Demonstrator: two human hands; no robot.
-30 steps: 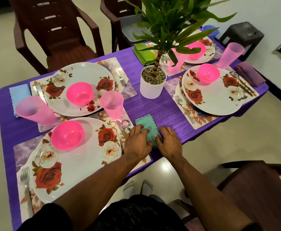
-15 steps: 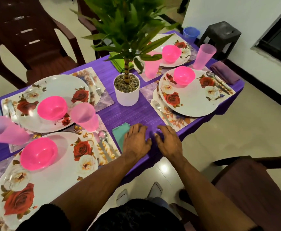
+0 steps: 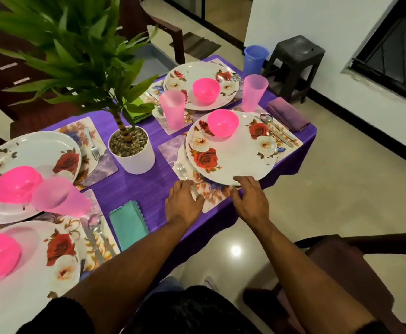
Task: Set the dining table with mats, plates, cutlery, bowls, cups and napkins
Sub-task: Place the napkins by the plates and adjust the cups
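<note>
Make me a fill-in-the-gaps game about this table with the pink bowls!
1. The potted plant stands in a ____ pot.
2. The folded napkin beside the left hand is ____ in colour.
3. On the plate near the right hand sits a pink ____.
4. The cloth covering the table is ____.

Missing words: white; teal; bowl; purple

Light: warm, rather dim indoor light from overhead.
Glare: a round lamp reflection on the floor (image 3: pixel 235 249); an arc of shine on the left plate (image 3: pixel 28 150).
Blur: pink cup (image 3: pixel 60 197) and bowl (image 3: pixel 16 184) at left smeared.
Distortion: wide-angle bending at the edges.
Shadows: soft, faint.
</note>
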